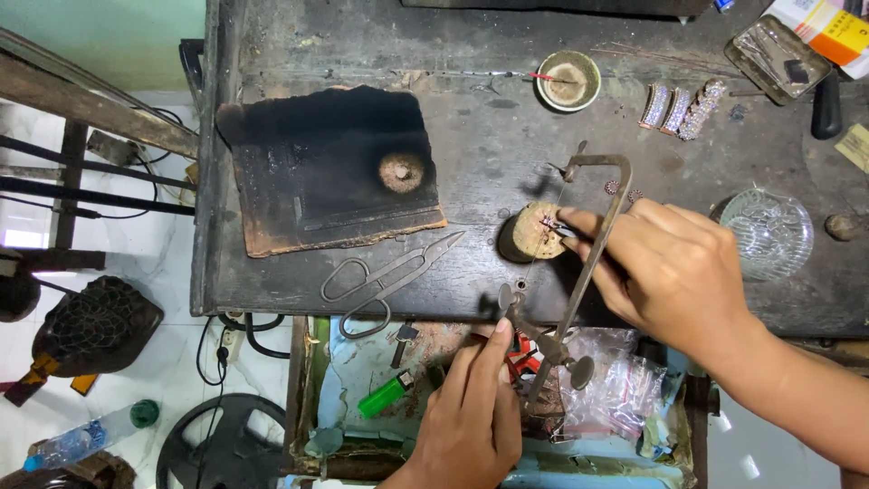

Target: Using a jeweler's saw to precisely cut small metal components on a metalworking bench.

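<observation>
dark workbench (489,136): orange-white box (833,27) far corner, hands (674,267) on saw frame (588,244)

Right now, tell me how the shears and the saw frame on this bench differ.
The shears lie flat and untouched on the dark bench; the saw frame is held up at a tilt by the left hand over a round wooden block. The shears have looped handles and pointed blades; the saw frame is an open rectangular bow. Both are dull grey metal.

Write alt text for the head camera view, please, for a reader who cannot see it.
A person's left hand grips a jeweller's saw by its handle while the right hand presses a small piece against a round wooden peg on a dark workbench. Metal shears lie beside a charred board.
</observation>
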